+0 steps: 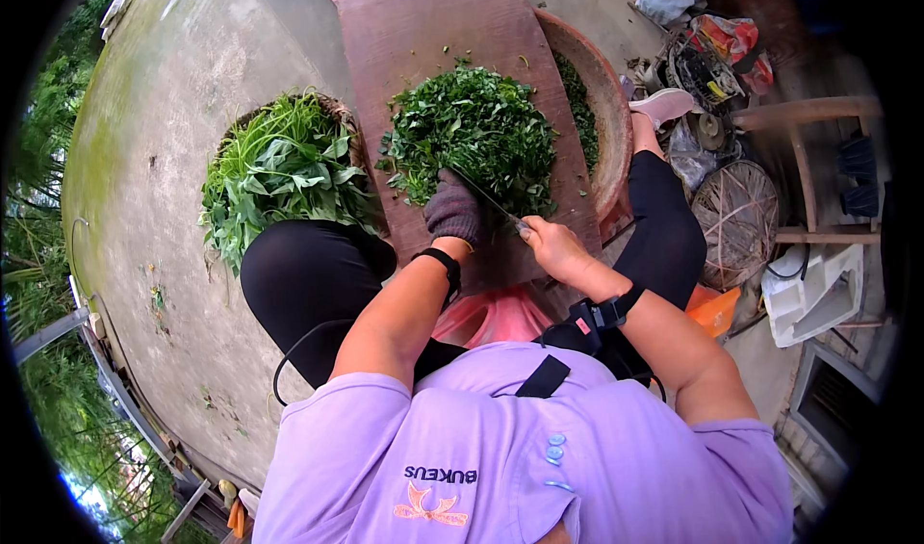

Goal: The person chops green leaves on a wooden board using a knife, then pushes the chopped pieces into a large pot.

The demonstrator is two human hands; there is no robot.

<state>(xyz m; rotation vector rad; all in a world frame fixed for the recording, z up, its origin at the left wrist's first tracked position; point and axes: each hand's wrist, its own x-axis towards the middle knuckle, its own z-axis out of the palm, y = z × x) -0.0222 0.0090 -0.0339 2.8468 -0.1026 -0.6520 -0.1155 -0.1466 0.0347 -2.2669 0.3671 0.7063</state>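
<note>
My right hand is closed around the handle of a knife, whose dark blade slants up and left. Beside the blade, my left hand, in a dark knitted glove, presses at the near edge of a heap of chopped green leaves; whether its fingers grip any leaves is hidden. The heap lies on a reddish-brown wooden board. Left of the board, long-stemmed leafy greens fill a woven basket.
A wide round basin with chopped greens stands partly under the board's right side. Further right are a round woven item, a white foam box, a wooden frame and plastic bags. My knees flank the board's near end.
</note>
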